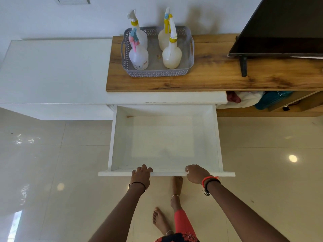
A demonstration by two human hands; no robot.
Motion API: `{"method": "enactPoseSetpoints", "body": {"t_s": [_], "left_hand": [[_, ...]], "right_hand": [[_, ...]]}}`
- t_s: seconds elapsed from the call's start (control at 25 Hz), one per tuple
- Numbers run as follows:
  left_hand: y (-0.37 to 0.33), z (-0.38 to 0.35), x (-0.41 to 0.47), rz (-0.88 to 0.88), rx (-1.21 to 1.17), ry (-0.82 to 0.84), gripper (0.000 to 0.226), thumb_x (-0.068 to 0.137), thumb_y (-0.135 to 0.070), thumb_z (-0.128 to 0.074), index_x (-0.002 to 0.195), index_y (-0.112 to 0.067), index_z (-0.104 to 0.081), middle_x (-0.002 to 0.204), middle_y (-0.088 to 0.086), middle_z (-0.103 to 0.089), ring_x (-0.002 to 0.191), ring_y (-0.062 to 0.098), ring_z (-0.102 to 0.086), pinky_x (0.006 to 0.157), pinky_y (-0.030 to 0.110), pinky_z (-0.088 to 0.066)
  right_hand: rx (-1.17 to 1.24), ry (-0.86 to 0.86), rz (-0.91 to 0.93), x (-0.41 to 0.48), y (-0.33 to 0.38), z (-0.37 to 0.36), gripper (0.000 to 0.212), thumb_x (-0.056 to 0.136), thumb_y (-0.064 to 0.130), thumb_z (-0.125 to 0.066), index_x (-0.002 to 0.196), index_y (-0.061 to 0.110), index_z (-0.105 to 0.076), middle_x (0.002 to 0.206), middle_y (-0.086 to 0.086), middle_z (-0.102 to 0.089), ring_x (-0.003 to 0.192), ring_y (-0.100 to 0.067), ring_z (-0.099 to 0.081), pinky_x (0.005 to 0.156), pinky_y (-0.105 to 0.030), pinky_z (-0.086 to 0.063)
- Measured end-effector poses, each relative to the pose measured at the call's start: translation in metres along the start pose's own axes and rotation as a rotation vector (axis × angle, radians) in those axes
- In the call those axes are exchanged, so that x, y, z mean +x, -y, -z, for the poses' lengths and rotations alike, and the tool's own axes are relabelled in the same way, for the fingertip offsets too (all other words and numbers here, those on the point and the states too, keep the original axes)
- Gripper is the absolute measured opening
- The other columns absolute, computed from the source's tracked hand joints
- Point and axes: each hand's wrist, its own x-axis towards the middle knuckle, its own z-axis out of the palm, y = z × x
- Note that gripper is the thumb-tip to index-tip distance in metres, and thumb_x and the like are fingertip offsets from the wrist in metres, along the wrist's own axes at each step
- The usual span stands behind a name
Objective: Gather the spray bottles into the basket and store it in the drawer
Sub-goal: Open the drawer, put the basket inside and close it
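A grey lattice basket (pixel 157 73) stands on the wooden shelf top (pixel 218 74) and holds several spray bottles upright. One bottle at the front left has a pink and blue trigger (pixel 139 57). One at the front right has a yellow collar (pixel 172 55). Behind them stand two more bottles (pixel 142 35), (pixel 164 38). Below the shelf, a white drawer (pixel 166 137) is pulled far out, and nothing lies inside it. My left hand (pixel 141 177) and my right hand (pixel 196 173) both grip the drawer's front panel (pixel 167 173).
A dark screen (pixel 279 27) on a black stand (pixel 243 66) fills the shelf's right side. A white cabinet top (pixel 52 72) extends to the left. Cloth and a teal bag (pixel 272 100) sit in an open compartment at the right. My bare feet (pixel 160 220) stand on glossy floor tiles.
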Motion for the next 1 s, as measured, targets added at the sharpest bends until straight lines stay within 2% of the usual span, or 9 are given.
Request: {"method": "enactPoseSetpoints", "body": {"t_s": [0.24, 0.4, 0.52, 0.64, 0.72, 0.84, 0.92, 1.0], "left_hand": [[0.007, 0.049, 0.02, -0.014, -0.125, -0.098, 0.061, 0.086, 0.005, -0.037, 0.139, -0.026, -0.041, 0.143, 0.001, -0.041, 0.13, 0.022, -0.042, 0.111, 0.033, -0.032], [0.002, 0.095, 0.04, 0.05, -0.477, -0.253, 0.054, 0.086, 0.007, -0.04, 0.129, -0.021, -0.054, 0.138, 0.004, -0.049, 0.125, 0.025, -0.048, 0.106, 0.035, -0.038], [-0.006, 0.131, 0.055, 0.13, -0.816, -0.398, 0.047, 0.085, 0.011, -0.044, 0.12, -0.014, -0.061, 0.128, 0.011, -0.058, 0.12, 0.028, -0.053, 0.102, 0.033, -0.041], [-0.012, 0.167, 0.07, 0.197, -1.016, -0.468, 0.042, 0.085, 0.009, -0.045, 0.118, -0.011, -0.063, 0.125, 0.013, -0.06, 0.118, 0.028, -0.055, 0.1, 0.033, -0.042], [-0.009, 0.188, 0.082, 0.218, -1.097, -0.481, 0.04, 0.086, 0.006, -0.045, 0.118, -0.011, -0.063, 0.127, 0.012, -0.06, 0.119, 0.027, -0.054, 0.102, 0.034, -0.041], [0.005, 0.219, 0.103, 0.261, -1.157, -0.514, 0.039, 0.086, 0.002, -0.045, 0.119, -0.012, -0.063, 0.127, 0.01, -0.061, 0.117, 0.026, -0.056, 0.097, 0.03, -0.041], [0.018, 0.241, 0.118, 0.285, -1.204, -0.544, 0.039, 0.086, 0.001, -0.047, 0.119, -0.011, -0.063, 0.126, 0.01, -0.062, 0.116, 0.027, -0.057, 0.094, 0.028, -0.04], [0.031, 0.265, 0.134, 0.317, -1.247, -0.587, 0.038, 0.087, -0.001, -0.048, 0.121, -0.01, -0.062, 0.124, 0.011, -0.063, 0.115, 0.028, -0.057, 0.097, 0.031, -0.041]], "right_hand": [[0.182, -0.098, 0.01, 0.018, -0.001, 0.059, 0.04, 0.09, 0.008, -0.038, 0.127, 0.009, -0.055, 0.133, -0.012, -0.057, 0.121, -0.026, -0.055, 0.101, -0.031, -0.045], [0.332, -0.267, 0.012, 0.029, 0.001, 0.117, 0.035, 0.089, 0.006, -0.04, 0.116, 0.008, -0.062, 0.123, -0.011, -0.064, 0.114, -0.026, -0.059, 0.094, -0.03, -0.047], [0.548, -0.408, 0.013, 0.036, 0.003, 0.16, 0.029, 0.09, 0.004, -0.044, 0.108, 0.005, -0.066, 0.114, -0.011, -0.067, 0.107, -0.026, -0.062, 0.085, -0.024, -0.046], [0.892, -0.448, -0.021, 0.043, 0.006, 0.199, 0.021, 0.087, 0.001, -0.048, 0.098, 0.005, -0.065, 0.098, -0.014, -0.066, 0.091, -0.024, -0.06, 0.077, -0.03, -0.05], [1.132, -0.467, -0.055, 0.047, 0.009, 0.223, 0.018, 0.086, -0.001, -0.047, 0.094, 0.005, -0.062, 0.093, -0.015, -0.064, 0.086, -0.025, -0.058, 0.074, -0.03, -0.051], [1.295, -0.515, -0.1, 0.057, 0.011, 0.258, 0.017, 0.088, -0.003, -0.047, 0.097, 0.003, -0.061, 0.093, -0.018, -0.063, 0.083, -0.026, -0.058, 0.081, -0.034, -0.052], [1.362, -0.547, -0.105, 0.064, 0.013, 0.28, 0.018, 0.089, -0.005, -0.047, 0.101, 0.001, -0.059, 0.088, -0.017, -0.062, 0.075, -0.023, -0.058, 0.073, -0.03, -0.052], [1.424, -0.577, -0.1, 0.074, 0.015, 0.301, 0.018, 0.091, -0.007, -0.045, 0.101, 0.001, -0.057, 0.082, -0.013, -0.059, 0.067, -0.018, -0.055, 0.069, -0.027, -0.051]]}}
